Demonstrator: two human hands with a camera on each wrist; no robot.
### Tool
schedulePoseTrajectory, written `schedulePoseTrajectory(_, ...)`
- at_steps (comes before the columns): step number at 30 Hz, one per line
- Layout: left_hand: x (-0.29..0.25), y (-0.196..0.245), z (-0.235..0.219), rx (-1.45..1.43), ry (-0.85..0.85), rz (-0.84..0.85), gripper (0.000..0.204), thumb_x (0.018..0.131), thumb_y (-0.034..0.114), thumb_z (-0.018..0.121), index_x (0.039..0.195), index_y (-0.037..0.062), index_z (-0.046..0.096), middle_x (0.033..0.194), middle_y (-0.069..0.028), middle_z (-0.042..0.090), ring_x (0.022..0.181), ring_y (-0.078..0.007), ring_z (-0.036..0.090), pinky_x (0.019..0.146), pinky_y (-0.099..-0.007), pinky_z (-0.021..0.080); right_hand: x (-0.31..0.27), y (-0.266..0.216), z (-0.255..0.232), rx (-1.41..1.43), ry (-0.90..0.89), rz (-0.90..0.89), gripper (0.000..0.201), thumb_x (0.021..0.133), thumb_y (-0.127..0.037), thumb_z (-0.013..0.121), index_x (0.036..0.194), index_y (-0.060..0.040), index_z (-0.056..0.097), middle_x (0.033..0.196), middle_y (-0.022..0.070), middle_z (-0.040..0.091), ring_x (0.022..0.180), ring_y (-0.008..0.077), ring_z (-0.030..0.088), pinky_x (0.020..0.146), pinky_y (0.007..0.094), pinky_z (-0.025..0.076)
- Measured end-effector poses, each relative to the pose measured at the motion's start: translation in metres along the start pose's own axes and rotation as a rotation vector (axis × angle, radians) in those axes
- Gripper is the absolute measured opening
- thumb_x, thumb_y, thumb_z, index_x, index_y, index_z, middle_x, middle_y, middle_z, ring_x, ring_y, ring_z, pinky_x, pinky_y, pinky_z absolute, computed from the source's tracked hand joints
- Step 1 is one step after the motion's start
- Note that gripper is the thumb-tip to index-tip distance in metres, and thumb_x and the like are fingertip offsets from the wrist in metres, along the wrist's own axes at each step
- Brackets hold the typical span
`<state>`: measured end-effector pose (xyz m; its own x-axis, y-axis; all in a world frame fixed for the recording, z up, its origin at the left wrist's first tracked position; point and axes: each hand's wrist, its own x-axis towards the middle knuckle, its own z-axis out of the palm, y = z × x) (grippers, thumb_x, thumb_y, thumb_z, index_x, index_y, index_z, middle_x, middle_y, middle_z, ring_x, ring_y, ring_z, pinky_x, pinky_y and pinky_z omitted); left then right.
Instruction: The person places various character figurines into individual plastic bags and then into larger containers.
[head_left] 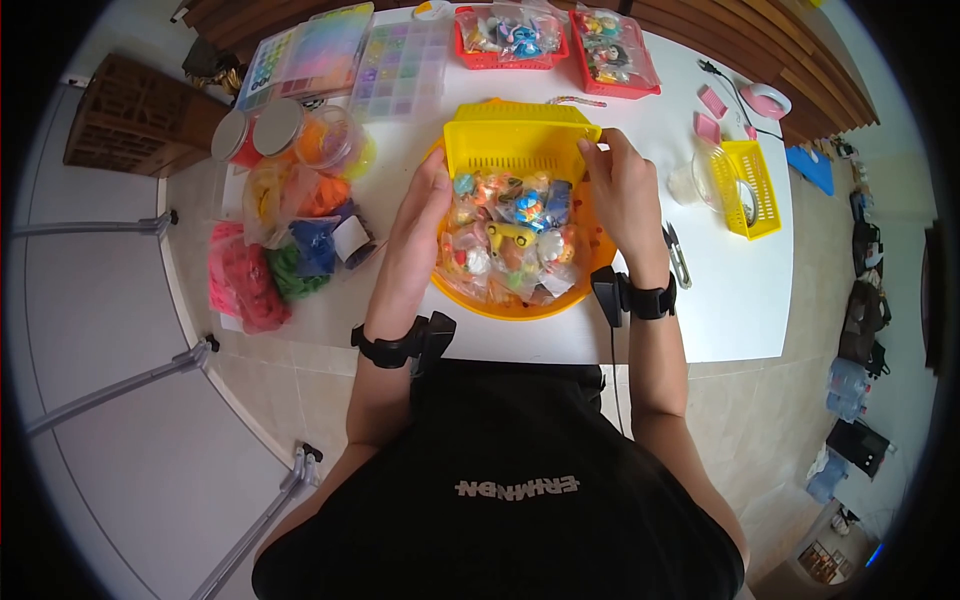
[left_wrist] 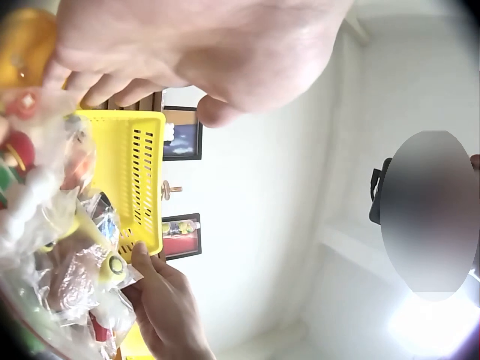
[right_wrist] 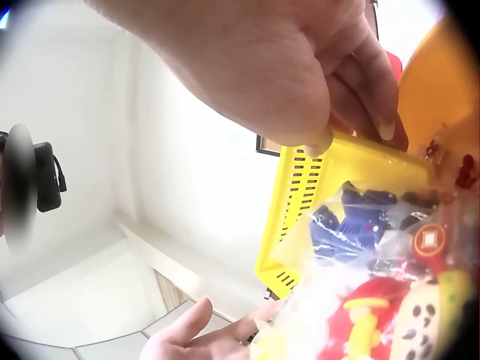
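A yellow slotted basket point(head_left: 520, 125) stands tilted on its side over a round orange-yellow bowl point(head_left: 515, 311), its opening toward the person. Bagged small toys point(head_left: 510, 235) fill the space below and inside it. My right hand point(head_left: 625, 195) pinches the basket's right edge between thumb and fingers, plain in the right wrist view at the basket wall point(right_wrist: 300, 202). On the other side my left hand point(head_left: 411, 235) lies along the basket and bowl, fingers extended; in the left wrist view the left hand point(left_wrist: 202, 52) is beside the yellow basket point(left_wrist: 127, 172), its fingertips partly hidden.
Two red baskets point(head_left: 512, 62) point(head_left: 618, 92) of bagged toys stand at the back. Left are bead cases point(head_left: 400, 70), jars point(head_left: 278, 128) and coloured bags point(head_left: 250, 275). Right are a small yellow basket point(head_left: 765, 190), a clear cup point(head_left: 705, 175), a cutter point(head_left: 678, 255) and a cable.
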<state>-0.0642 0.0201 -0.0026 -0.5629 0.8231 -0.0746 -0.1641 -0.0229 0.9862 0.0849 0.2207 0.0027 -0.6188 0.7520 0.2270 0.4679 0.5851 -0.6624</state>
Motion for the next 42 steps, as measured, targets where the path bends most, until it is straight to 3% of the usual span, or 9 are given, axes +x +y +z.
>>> schedulePoseTrajectory(4, -0.005, 0.001, 0.004, 0.066, 0.049, -0.080, 0.063, 0.111, 0.040, 0.041, 0.160, 0.0022, 0.029, 0.162, -0.0140, 0.037, 0.151, -0.0232, 0.033, 0.123, -0.0385, 0.022, 0.014, 0.003, 0.000, 0.029, -0.005, -0.007, 0.026, 0.099, -0.022, 0.065, 0.098, 0.0040, 0.066, 0.074, 0.0260, 0.068, 0.071, 0.0445, 0.069, 0.062, 0.0460, 0.054)
schedulePoseTrajectory(7, -0.006, -0.001, 0.005, 0.083, 0.078, -0.110, 0.068, 0.110, 0.043, 0.043, 0.157, -0.0047, 0.030, 0.160, -0.0189, 0.037, 0.150, -0.0242, 0.033, 0.122, -0.0351, 0.025, 0.023, 0.006, 0.001, 0.010, -0.014, -0.015, 0.026, 0.099, -0.022, 0.066, 0.096, 0.0038, 0.068, 0.075, 0.0269, 0.067, 0.072, 0.0453, 0.068, 0.062, 0.0469, 0.054)
schedulePoseTrajectory(12, -0.005, -0.003, 0.002, 0.085, 0.089, -0.127, 0.071, 0.109, 0.046, 0.044, 0.157, -0.0055, 0.030, 0.161, -0.0193, 0.036, 0.150, -0.0245, 0.033, 0.122, -0.0351, 0.025, 0.036, 0.014, 0.006, -0.055, 0.045, -0.072, 0.026, 0.098, -0.022, 0.066, 0.094, 0.0039, 0.070, 0.078, 0.0285, 0.067, 0.073, 0.0461, 0.068, 0.064, 0.0482, 0.053)
schedulePoseTrajectory(16, -0.004, -0.005, 0.001, 0.101, 0.096, -0.134, 0.072, 0.109, 0.048, 0.044, 0.156, -0.0054, 0.032, 0.161, -0.0185, 0.035, 0.150, -0.0244, 0.033, 0.122, -0.0346, 0.025, 0.042, 0.022, 0.009, -0.037, -0.018, -0.021, 0.030, 0.098, -0.025, 0.066, 0.095, 0.0045, 0.072, 0.079, 0.0290, 0.068, 0.074, 0.0458, 0.068, 0.066, 0.0483, 0.054)
schedulePoseTrajectory(21, -0.009, 0.001, 0.006, 0.037, 0.081, -0.134, 0.071, 0.111, 0.047, 0.036, 0.159, -0.0037, 0.027, 0.163, -0.0171, 0.033, 0.153, -0.0241, 0.029, 0.126, -0.0393, 0.018, 0.044, 0.025, 0.011, -0.045, -0.023, 0.024, 0.036, 0.098, -0.030, 0.066, 0.094, 0.0051, 0.072, 0.080, 0.0278, 0.069, 0.075, 0.0444, 0.070, 0.068, 0.0477, 0.055)
schedulePoseTrajectory(28, -0.009, 0.008, 0.005, -0.059, 0.041, -0.120, 0.071, 0.113, 0.048, 0.025, 0.159, -0.0060, 0.023, 0.167, -0.0217, 0.024, 0.157, -0.0265, 0.019, 0.127, -0.0394, 0.012, 0.032, 0.007, -0.005, -0.060, -0.069, 0.091, 0.036, 0.101, -0.031, 0.063, 0.108, 0.0033, 0.069, 0.081, 0.0272, 0.071, 0.077, 0.0435, 0.071, 0.070, 0.0463, 0.056)
schedulePoseTrajectory(31, -0.008, 0.007, 0.006, -0.047, 0.034, -0.079, 0.074, 0.111, 0.053, 0.029, 0.159, -0.0030, 0.029, 0.162, -0.0158, 0.036, 0.149, -0.0218, 0.035, 0.122, -0.0331, 0.025, 0.025, 0.009, -0.010, -0.044, -0.094, 0.052, 0.032, 0.101, -0.027, 0.061, 0.114, 0.0021, 0.068, 0.084, 0.0271, 0.071, 0.080, 0.0443, 0.070, 0.074, 0.0464, 0.056)
schedulePoseTrajectory(36, 0.000, -0.004, 0.006, 0.020, -0.004, -0.113, 0.077, 0.110, 0.058, 0.026, 0.161, 0.0002, 0.025, 0.168, -0.0152, 0.026, 0.155, -0.0231, 0.022, 0.125, -0.0346, 0.014, 0.015, 0.014, -0.009, -0.053, -0.060, -0.159, 0.034, 0.100, -0.015, 0.055, 0.130, 0.0008, 0.062, 0.096, 0.0285, 0.069, 0.089, 0.0460, 0.068, 0.081, 0.0489, 0.054)
schedulePoseTrajectory(42, 0.001, -0.008, 0.003, 0.043, -0.010, -0.150, 0.077, 0.109, 0.060, 0.024, 0.162, 0.0038, 0.024, 0.169, -0.0141, 0.022, 0.157, -0.0240, 0.016, 0.126, -0.0364, 0.011, 0.009, 0.014, -0.008, -0.046, -0.128, -0.089, 0.041, 0.099, -0.012, 0.053, 0.139, -0.0002, 0.056, 0.099, 0.0281, 0.066, 0.091, 0.0467, 0.066, 0.083, 0.0496, 0.053)
